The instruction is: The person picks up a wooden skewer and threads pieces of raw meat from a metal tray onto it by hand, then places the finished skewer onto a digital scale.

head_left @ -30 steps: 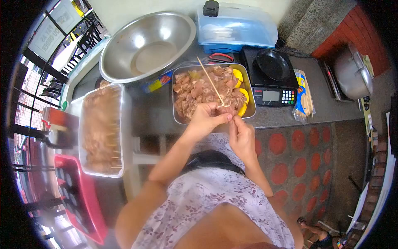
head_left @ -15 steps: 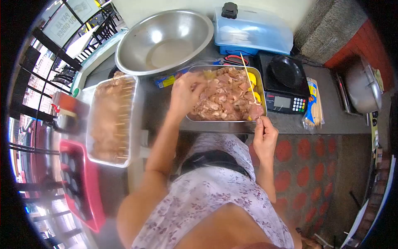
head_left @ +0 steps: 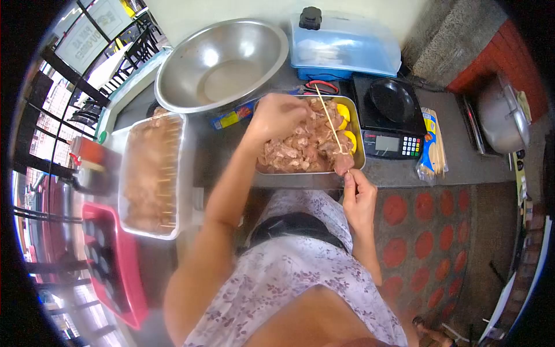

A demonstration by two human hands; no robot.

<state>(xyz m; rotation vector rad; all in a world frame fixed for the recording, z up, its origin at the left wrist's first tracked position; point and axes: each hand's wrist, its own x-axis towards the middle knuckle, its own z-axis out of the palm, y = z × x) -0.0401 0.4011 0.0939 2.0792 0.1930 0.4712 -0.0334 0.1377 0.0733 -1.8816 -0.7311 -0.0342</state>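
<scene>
My right hand (head_left: 359, 196) pinches the lower end of a thin wooden skewer (head_left: 326, 113), which slants up over the metal tray (head_left: 359, 151). A piece of raw meat (head_left: 344, 163) is on the skewer, just above my fingertips. Over the upper part of the tray, my left hand (head_left: 278, 118) has its fingers curled close to the pile of cut raw meat (head_left: 298, 151). Those fingers are a little blurred, and what they hold is hidden. Yellow round pieces (head_left: 348, 140) lie along the tray's right side.
At left stands a white container (head_left: 179, 211) of skewered meat, beside a pink tray (head_left: 128, 283). A large steel bowl (head_left: 173, 87), a blue lidded box (head_left: 347, 55), a scale (head_left: 384, 144) and a pack of skewers (head_left: 435, 144) surround the workspace.
My left hand has shifted right over the meat. My right hand, with the skewer and its meat piece, appears slightly left and lower; the whole view has also shifted a little.
</scene>
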